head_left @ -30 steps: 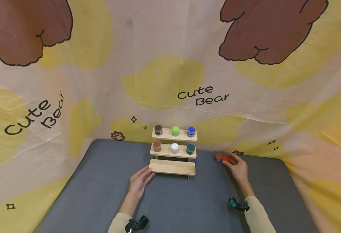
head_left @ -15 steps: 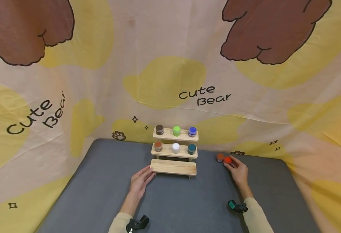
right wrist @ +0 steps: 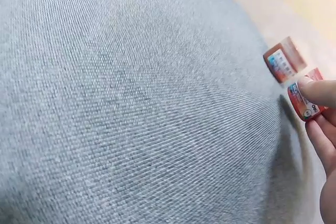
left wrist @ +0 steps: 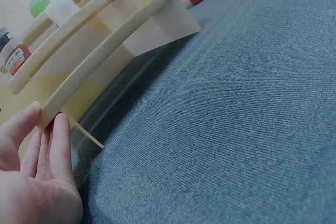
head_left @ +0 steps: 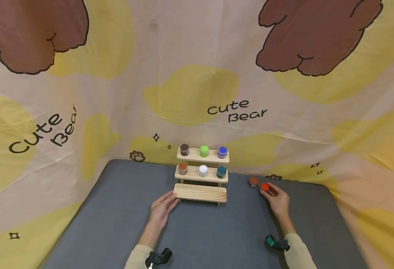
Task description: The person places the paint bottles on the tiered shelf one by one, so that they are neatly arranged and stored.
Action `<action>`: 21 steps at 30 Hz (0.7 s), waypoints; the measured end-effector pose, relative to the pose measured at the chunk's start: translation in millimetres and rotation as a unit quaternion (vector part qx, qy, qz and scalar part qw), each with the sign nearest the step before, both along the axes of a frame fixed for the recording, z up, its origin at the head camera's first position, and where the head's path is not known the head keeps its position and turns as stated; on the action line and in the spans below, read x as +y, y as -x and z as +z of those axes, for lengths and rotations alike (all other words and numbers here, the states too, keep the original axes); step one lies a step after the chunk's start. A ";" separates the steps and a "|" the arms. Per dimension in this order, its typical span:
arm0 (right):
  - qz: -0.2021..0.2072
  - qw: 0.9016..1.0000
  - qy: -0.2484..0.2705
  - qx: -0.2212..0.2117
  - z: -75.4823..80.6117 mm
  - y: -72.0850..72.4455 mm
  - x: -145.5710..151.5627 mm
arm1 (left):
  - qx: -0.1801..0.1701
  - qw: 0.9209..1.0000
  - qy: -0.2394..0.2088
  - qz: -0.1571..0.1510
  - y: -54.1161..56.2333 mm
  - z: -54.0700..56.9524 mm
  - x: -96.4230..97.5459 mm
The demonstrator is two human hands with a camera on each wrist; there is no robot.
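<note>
In the head view, a three-tier wooden rack (head_left: 200, 192) stands on the grey cloth. My left hand (head_left: 161, 213) grips the left end of its lowest tier, thumb above and fingers beneath in the left wrist view. To the right of the rack, my right hand (head_left: 279, 200) pinches a small red paint jar (right wrist: 302, 102) between thumb and fingers. Close beside it, a brownish-red paint jar (head_left: 253, 182) stands on the cloth, apart from the held one. No jar stands on the lowest tier.
The middle tier bears an orange-brown jar (head_left: 182, 169), a white jar (head_left: 203, 171) and a teal jar (head_left: 221, 172). On the top tier are a dark jar (head_left: 185, 150), a green jar (head_left: 204, 151) and a blue jar (head_left: 222, 152). A printed curtain (head_left: 190, 93) hangs behind.
My right hand has drawn the red paint jar slightly right and toward me, opening a gap from the brownish-red jar. My left hand keeps its grip on the rack.
</note>
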State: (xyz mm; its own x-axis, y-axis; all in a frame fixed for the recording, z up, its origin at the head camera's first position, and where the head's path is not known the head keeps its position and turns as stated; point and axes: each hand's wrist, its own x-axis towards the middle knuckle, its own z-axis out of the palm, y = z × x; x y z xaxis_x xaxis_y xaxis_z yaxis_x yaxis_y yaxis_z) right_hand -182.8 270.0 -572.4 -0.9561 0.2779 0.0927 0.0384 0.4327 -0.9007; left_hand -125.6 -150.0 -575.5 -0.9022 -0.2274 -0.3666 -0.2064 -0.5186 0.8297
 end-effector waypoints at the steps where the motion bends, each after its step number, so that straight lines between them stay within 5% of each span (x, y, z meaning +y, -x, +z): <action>1: -0.002 1.000 -0.003 0.002 1.0 -0.9 -0.1 | 0.000 1.000 0.000 -0.001 0.1 0.0 0.1; 21: 0.019 0.997 -0.025 0.066 21.9 -23.1 -30.2 | -0.001 1.000 -0.001 0.002 0.7 -1.4 1.1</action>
